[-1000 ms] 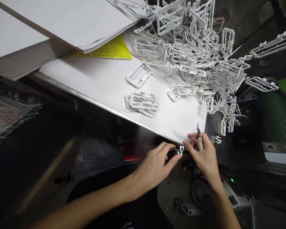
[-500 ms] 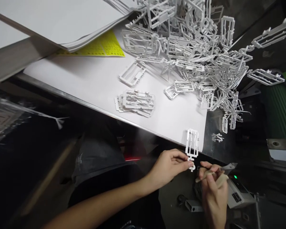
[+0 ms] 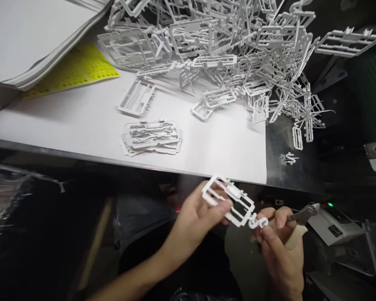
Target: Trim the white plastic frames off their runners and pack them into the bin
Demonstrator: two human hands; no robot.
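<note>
My left hand [image 3: 203, 213] is closed on a white plastic frame [image 3: 235, 192], thumb on top and fingers beneath. The frame is held tilted just off the table's front edge, and an S-shaped curled end [image 3: 257, 221] sticks out from its right side. At that curl, the thumb and finger of my right hand [image 3: 278, 246] pinch its tip. A tool with a grey, metal-looking end [image 3: 305, 213] and a cream-coloured part also sits in my right hand; its kind is unclear because the fingers cover much of it.
A small stack of similar frames [image 3: 153, 138] lies on the white sheet [image 3: 90, 125], with one loose frame [image 3: 137, 97] behind it. A large tangled heap of white frames [image 3: 238, 54] spreads across the back. Papers [image 3: 34, 37] and a yellow printed sheet [image 3: 78, 71] lie at left.
My left hand has shifted its grip from the curl to the frame's body, turning the frame from upright to slanting. My right hand has met its curled end. The view has shifted too.
</note>
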